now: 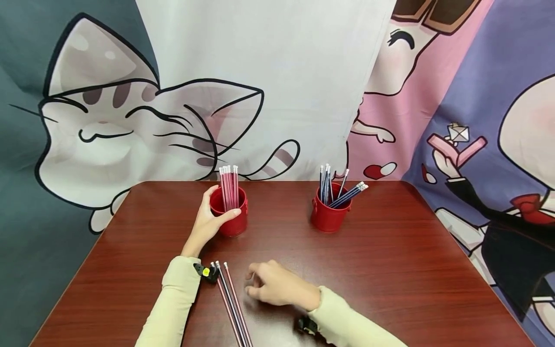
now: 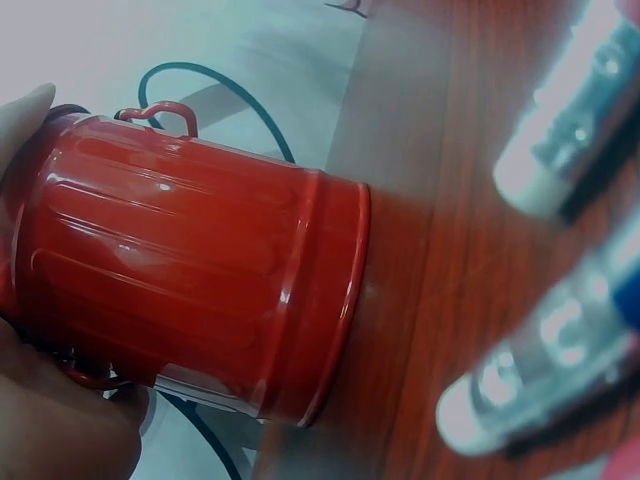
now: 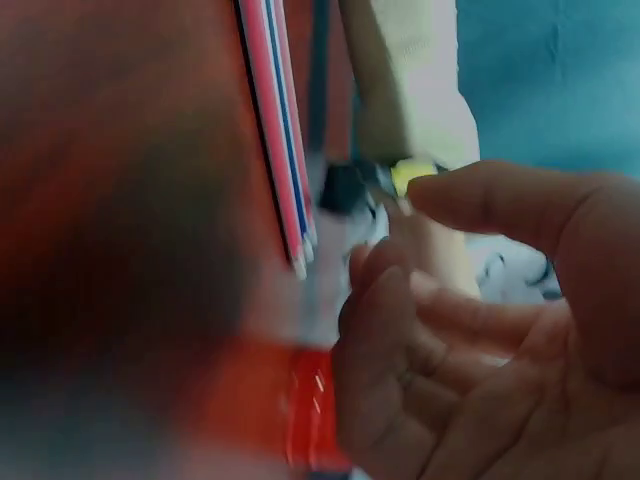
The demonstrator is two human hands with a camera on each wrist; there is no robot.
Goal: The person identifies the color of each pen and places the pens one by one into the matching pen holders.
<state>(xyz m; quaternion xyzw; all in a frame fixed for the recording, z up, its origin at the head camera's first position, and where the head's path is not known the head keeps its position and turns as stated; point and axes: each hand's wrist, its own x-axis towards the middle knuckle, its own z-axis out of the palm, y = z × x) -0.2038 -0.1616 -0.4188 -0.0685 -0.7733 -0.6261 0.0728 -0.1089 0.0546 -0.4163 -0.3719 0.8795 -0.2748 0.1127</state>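
Observation:
My left hand (image 1: 207, 224) grips the rim of a small red bucket (image 1: 236, 225), thumb on the near side and fingers around the left. Pink pencils (image 1: 229, 188) with white eraser ends stand in it. The left wrist view shows the bucket's ribbed red side (image 2: 190, 260) and a wire-like handle. My right hand (image 1: 282, 284) is over the table to the right of three loose pencils (image 1: 231, 303), two pinkish and one dark blue between them. Its fingers are loosely curled with nothing between them. In the right wrist view the same pencils (image 3: 275, 120) lie beyond the fingers.
A second red bucket (image 1: 328, 219) stands at the back right, holding several dark blue pencils (image 1: 347, 195), some leaning over its rim. The brown wooden table (image 1: 403, 270) ends at a printed cloth backdrop (image 1: 277, 72) with cartoon figures.

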